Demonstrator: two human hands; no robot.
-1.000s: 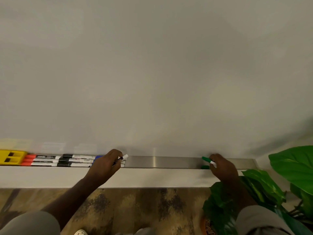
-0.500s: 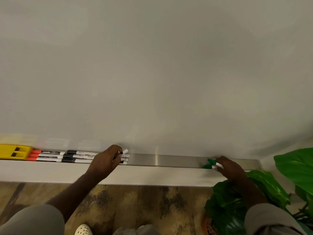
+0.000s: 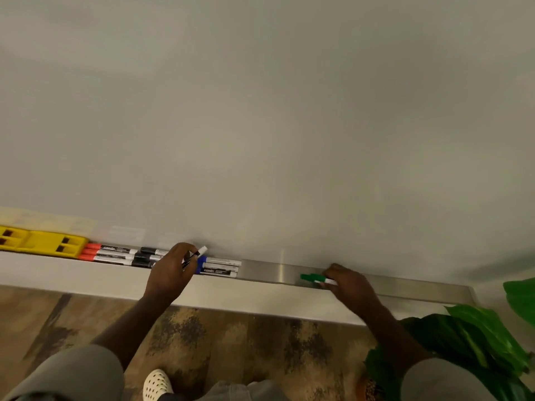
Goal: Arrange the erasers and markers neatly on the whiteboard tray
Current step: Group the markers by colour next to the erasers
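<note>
Green markers (image 3: 314, 278) in right hand (image 3: 351, 286) fingers, now farther left along tray (image 3: 405, 286); left hand (image 3: 170, 270) still pinching marker (image 3: 194, 256).

Single head view, close, looking down along whiteboard (image 3: 260, 111) to tray (image 3: 405, 285).

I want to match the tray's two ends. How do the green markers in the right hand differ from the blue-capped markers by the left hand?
The green markers are gripped by the right hand; the blue-capped markers lie loose on the tray. The green ones sit alone out on bare metal; the blue-capped ones end the row running from the yellow erasers. Caps differ, green against blue. Both groups point caps leftward along the tray.
</note>
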